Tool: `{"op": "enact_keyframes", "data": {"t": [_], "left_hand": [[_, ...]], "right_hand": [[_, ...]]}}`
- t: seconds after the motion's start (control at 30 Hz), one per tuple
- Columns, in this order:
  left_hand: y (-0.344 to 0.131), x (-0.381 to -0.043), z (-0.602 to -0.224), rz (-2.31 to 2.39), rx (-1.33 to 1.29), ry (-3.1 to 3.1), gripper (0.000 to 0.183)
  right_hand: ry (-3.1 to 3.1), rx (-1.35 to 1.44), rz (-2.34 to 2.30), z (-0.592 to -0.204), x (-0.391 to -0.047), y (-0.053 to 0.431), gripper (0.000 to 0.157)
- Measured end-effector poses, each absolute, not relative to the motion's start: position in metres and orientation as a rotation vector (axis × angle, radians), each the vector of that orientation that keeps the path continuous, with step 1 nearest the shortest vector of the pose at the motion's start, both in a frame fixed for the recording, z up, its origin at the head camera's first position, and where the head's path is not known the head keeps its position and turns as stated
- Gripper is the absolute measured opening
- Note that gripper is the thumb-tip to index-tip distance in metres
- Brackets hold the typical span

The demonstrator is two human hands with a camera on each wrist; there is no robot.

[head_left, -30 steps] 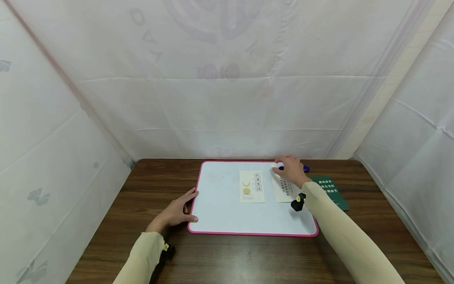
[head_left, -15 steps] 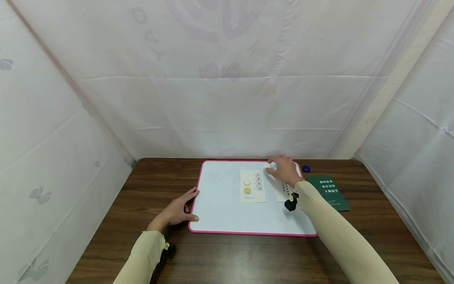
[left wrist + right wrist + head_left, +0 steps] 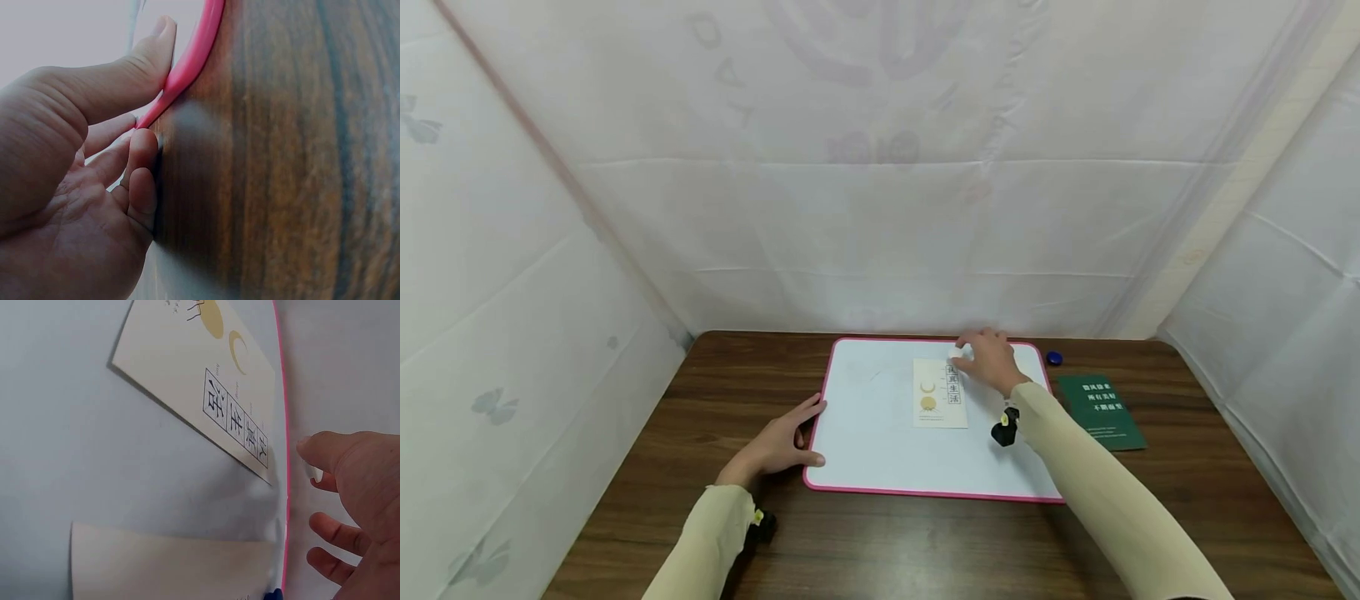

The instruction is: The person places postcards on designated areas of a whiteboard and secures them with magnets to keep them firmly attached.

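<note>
A whiteboard point(image 3: 865, 454) with a pink rim lies on the table. My left hand point(image 3: 772, 446) grips its left edge; in the left wrist view the thumb point(image 3: 159, 47) lies on the white face and the fingers are at the rim. Over the upper board, my right hand point(image 3: 990, 362) pinches a small white magnet point(image 3: 315, 474), just above the top right corner of a cream card point(image 3: 928, 396) with a moon print and Chinese characters. A second cream card point(image 3: 156, 562) shows in the right wrist view, with a blue magnet point(image 3: 273, 594) at its top; hand and forearm hide both in the head view.
Right of the board, a green card point(image 3: 1101, 412) with white writing lies on the brown table point(image 3: 880, 542). Another blue magnet point(image 3: 1054, 358) sits just beyond the board's upper right corner. White sheets hang behind and at both sides.
My right hand has moved left, from the top of the second card to the top right corner of the moon card, taking the white magnet along. The left hand keeps its hold on the board.
</note>
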State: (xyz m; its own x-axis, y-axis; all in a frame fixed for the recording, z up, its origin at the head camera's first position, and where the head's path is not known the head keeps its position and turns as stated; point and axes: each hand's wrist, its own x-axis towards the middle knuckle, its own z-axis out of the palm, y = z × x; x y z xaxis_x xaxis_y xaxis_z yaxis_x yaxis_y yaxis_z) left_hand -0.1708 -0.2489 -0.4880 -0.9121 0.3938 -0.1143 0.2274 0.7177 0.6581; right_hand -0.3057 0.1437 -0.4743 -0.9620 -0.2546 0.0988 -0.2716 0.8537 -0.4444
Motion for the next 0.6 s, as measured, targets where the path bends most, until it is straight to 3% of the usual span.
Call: {"op": "enact_keyframes", "data": {"t": [0.6], "left_hand": [[-0.244, -0.171, -0.49, 0.994, 0.486, 2.672, 0.093]], "right_hand": [[-3.012, 0.439, 0.74, -0.482, -0.31, 0.125, 0.034]]}}
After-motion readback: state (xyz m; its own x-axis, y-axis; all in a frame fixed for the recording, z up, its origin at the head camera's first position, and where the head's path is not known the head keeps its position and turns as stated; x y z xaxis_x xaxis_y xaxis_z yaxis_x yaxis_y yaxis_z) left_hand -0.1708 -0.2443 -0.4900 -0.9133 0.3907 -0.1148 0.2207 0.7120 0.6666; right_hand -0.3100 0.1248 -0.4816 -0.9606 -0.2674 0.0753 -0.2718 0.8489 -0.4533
